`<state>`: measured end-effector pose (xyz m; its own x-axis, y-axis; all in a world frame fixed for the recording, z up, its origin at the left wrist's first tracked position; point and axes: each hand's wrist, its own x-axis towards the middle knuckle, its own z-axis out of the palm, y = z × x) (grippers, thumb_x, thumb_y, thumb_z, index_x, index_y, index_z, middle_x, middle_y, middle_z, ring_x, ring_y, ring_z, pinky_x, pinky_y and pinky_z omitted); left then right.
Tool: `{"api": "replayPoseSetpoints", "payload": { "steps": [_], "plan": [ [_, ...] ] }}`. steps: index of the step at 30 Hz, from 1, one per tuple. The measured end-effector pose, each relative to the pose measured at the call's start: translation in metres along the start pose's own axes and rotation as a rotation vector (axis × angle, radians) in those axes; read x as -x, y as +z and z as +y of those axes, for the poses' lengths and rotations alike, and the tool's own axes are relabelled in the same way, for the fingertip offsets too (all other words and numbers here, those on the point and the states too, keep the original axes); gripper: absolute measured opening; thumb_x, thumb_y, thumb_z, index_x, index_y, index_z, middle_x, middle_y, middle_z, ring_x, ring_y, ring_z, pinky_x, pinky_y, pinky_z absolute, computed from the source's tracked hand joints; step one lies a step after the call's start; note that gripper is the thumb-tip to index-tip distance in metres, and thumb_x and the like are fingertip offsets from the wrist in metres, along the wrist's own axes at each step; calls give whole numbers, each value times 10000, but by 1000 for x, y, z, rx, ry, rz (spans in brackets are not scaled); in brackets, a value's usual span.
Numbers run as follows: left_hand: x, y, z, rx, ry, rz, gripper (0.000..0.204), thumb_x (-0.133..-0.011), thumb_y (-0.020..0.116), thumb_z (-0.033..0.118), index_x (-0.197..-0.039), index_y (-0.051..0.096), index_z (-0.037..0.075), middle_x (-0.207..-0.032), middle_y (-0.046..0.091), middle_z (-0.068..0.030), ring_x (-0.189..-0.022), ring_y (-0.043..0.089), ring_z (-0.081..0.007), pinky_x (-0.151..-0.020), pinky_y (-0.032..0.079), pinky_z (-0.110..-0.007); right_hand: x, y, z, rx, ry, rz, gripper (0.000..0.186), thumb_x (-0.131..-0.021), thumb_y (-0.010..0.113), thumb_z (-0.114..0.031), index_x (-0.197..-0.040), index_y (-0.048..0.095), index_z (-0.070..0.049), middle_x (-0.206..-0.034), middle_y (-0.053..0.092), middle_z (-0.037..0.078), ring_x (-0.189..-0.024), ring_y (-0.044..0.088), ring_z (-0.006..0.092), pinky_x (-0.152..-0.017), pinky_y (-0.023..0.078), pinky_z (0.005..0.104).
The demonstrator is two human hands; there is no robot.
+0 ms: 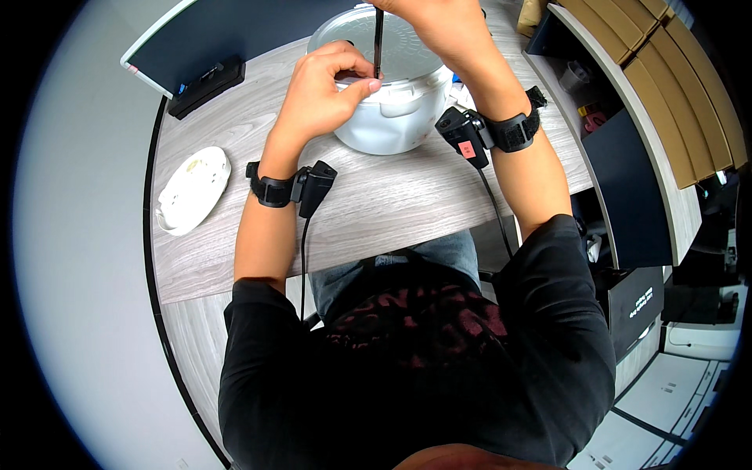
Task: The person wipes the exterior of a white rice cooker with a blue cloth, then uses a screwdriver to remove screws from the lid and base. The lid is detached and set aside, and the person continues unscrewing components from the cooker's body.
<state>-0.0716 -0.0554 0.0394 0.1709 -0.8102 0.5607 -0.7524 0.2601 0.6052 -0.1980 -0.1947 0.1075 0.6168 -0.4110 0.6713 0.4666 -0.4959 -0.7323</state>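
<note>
A white round pot-like appliance (384, 129) with a greyish, see-through-looking top stands at the far middle of the table. My right hand (439, 23) is above its right side, cut off by the upper edge, with closed fingers on a thin black rod (378, 43) like a screwdriver shaft. The rod points straight down to the appliance's near rim. At its lower end my left hand (325, 90) rests on the rim, thumb and fingers drawn together. Whether they hold the rod or a small part there, I cannot make out.
On the table's left lies a white oval dish (194, 190) with small dark bits in it. A black case (207, 88) sits by the dark partition (235, 35). To the right, a shelf unit (634, 168) carries cardboard boxes (681, 98). Cables hang from both wrist straps.
</note>
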Motion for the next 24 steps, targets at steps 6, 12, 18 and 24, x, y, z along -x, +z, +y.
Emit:
{"api": "replayPoseSetpoints", "payload": {
  "steps": [6, 12, 18, 24],
  "plan": [
    [-1, 0, 1, -12, 0, 29, 127, -784, 790, 93, -862, 745, 4, -884, 703, -87, -796, 683, -218, -736, 541, -322, -1, -4, 3, -60, 2, 0, 190, -894, 749, -76, -1046, 668, 3, -828, 634, -27, -736, 563, 32, -652, 474, 204],
    [-2, 0, 12, -85, 34, 84, 123, -802, 790, 111, -876, 750, 21, -846, 703, -71, -756, 655, -192, -689, 508, -300, -3, -19, 2, -189, -28, 51, 235, -909, 727, -54, -1125, 664, 15, -895, 676, 6, -790, 616, 67, -708, 503, 228],
    [1, 28, 47, -78, -82, 125, 108, -838, 757, 121, -880, 748, 21, -743, 717, -109, -627, 671, -174, -584, 494, -280, 20, -60, 5, -250, 18, 143, 286, -914, 737, -103, -1168, 670, 10, -889, 684, 22, -768, 625, 81, -689, 498, 222],
    [-9, 90, 66, 53, -127, -97, 98, -876, 700, 91, -889, 723, -4, -731, 730, -112, -639, 706, -184, -598, 528, -279, 72, -123, 2, -78, 94, 271, 290, -892, 747, -115, -1147, 684, 8, -867, 675, 8, -737, 608, 79, -667, 482, 221]
  ]
}}
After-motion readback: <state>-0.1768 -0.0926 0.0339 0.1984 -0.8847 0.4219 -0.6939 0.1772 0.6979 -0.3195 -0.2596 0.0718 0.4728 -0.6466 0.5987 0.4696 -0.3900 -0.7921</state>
